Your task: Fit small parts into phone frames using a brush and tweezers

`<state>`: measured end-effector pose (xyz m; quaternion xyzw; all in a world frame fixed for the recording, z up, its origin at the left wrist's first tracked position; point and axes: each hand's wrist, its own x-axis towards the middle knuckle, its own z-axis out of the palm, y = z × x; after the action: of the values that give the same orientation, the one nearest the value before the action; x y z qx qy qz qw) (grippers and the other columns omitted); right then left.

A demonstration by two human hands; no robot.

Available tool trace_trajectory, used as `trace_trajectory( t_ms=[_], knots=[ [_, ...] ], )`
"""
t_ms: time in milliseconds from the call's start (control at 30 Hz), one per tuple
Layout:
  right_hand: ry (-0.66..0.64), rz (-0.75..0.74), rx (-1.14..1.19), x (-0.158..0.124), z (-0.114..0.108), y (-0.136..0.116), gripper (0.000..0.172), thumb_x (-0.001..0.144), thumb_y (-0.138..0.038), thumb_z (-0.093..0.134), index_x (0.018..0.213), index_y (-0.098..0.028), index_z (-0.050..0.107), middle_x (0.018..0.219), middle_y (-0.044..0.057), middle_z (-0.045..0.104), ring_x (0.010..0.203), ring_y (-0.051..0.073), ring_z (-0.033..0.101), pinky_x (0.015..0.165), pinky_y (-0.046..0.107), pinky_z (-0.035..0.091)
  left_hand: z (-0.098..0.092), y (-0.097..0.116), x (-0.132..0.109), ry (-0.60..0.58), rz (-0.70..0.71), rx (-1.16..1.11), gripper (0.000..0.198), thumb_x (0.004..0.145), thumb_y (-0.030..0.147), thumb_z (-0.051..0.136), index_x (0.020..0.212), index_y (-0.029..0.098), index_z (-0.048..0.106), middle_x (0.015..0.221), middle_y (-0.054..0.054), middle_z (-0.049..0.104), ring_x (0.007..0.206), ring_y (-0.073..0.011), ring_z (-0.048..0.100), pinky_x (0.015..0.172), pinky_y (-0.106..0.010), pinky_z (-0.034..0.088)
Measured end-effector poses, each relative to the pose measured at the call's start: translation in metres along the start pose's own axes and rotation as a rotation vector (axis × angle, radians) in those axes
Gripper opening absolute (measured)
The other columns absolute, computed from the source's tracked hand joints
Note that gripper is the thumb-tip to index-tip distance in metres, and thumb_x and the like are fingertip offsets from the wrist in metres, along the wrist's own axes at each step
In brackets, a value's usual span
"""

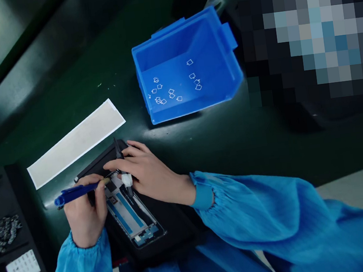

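Left hand (85,214), seen from the head camera, pinches a blue pen-like tool (76,193) between thumb and fingers, its pale tip reaching the upper end of an opened phone-like frame (125,213). Right hand (155,176), at 2 o'clock from the frame, is closed on a slim dark tool (118,149), which runs under the index finger and bears a white patch near the thumb.

The frame sits toward 7 to 8 o'clock in the view, lying in a black holder (179,224), its long axis running from 11 to 5 o'clock. Its inside is silvery, with two long blue strips, black areas along its right side and smaller blue pieces at the 5 o'clock end. Fingers cover part of the upper end, so whether the tips touch it cannot be told.

Around the frame, a blue bin (214,77) at 1 o'clock holds scattered small white outline pieces (179,98). A pale strip with white edges (76,142) lies at 11 o'clock on the green tabletop (112,82). At 9 o'clock, a black tray (18,191) carries heaps of shiny dark bits (4,232) and a printed white slip (23,267). Pixelation hides the area far off at 2 o'clock.
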<state>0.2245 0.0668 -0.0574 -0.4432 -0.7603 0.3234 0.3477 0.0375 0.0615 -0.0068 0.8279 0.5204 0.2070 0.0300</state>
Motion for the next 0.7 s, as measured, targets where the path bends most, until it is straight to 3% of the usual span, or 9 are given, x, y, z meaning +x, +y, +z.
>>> trace_trajectory(
  t_ms=[400, 700],
  knots=[
    [-0.007, 0.006, 0.005, 0.0002, 0.0006, 0.0004, 0.046, 0.089, 0.000, 0.048, 0.127, -0.022, 0.059, 0.109, 0.005, 0.070, 0.113, 0.023, 0.055, 0.117, 0.053, 0.028, 0.0006, -0.0005, 0.0002, -0.015, -0.004, 0.016, 0.004, 0.091, 0.021, 0.058, 0.094, 0.022, 0.058, 0.087, -0.002, 0.073, 0.082, -0.0172, 0.071, 0.074, -0.028, 0.054],
    [-0.013, -0.002, 0.003, -0.0006, 0.0007, 0.0010, 0.050, 0.086, 0.003, 0.048, 0.129, -0.020, 0.058, 0.108, 0.006, 0.070, 0.111, 0.024, 0.054, 0.118, 0.054, 0.027, 0.0016, 0.0027, 0.0027, -0.019, 0.079, 0.053, 0.006, 0.091, 0.017, 0.058, 0.094, 0.022, 0.058, 0.085, -0.001, 0.073, 0.077, -0.0147, 0.071, 0.070, -0.025, 0.053]
  ],
)
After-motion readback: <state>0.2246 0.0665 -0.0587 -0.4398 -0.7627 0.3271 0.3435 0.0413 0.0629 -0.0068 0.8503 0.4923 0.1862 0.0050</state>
